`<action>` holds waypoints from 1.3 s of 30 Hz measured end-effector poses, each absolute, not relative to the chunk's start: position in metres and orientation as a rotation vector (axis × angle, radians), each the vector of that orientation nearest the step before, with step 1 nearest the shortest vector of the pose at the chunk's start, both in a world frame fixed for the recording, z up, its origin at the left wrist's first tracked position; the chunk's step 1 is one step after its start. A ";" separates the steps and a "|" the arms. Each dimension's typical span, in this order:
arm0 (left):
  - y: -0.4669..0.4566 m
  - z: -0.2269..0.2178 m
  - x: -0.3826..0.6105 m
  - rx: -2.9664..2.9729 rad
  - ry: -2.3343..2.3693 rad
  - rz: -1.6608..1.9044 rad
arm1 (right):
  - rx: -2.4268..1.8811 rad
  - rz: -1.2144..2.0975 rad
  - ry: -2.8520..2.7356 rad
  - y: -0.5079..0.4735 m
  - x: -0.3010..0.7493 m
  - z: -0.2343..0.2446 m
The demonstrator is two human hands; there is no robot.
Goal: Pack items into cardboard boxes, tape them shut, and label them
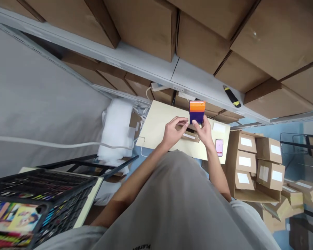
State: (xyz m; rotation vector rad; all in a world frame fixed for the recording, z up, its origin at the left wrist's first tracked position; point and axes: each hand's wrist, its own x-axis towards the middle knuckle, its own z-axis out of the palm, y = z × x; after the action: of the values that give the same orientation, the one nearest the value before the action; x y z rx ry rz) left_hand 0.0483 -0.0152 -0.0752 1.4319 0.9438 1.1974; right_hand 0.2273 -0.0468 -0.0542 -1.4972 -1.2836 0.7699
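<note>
Package (197, 111): orange-purple, rectangular | box (191, 133): brown cardboard | tabletop (159, 119): cream, smooth

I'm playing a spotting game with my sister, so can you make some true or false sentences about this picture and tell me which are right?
1. The right hand holds an orange-and-purple pack, with the left hand close by. True.
2. The phone lies nearer the left hand than the right hand. False: the phone lies nearer the right hand, on the pale tabletop.
3. A black-and-yellow utility knife lies on the grey shelf. True.
4. The big cartons on that shelf are bright blue. False: the big cartons are brown.
5. Some small cardboard boxes on the right have white labels. True.
</note>
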 end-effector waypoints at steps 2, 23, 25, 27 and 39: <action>-0.028 -0.076 0.047 1.418 0.951 1.179 | -1.485 0.838 -1.184 -0.066 0.212 -0.063; -0.034 -0.007 0.014 1.886 1.056 1.233 | -1.585 0.842 -1.293 -0.108 0.203 -0.045; -0.030 0.007 0.011 2.011 1.043 1.239 | -1.628 0.801 -1.378 -0.114 0.205 -0.041; -0.027 0.016 0.011 2.097 0.989 1.238 | -1.664 0.725 -1.457 -0.118 0.209 -0.039; -0.026 0.005 0.005 2.237 0.781 1.272 | -1.627 0.406 -1.712 -0.135 0.218 -0.036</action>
State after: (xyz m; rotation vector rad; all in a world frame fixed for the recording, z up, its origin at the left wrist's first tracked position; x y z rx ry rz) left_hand 0.0050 -0.0258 0.0047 2.2374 0.7805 1.2724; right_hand 0.2181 -0.1350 -0.0360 -1.6270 -1.7122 0.4058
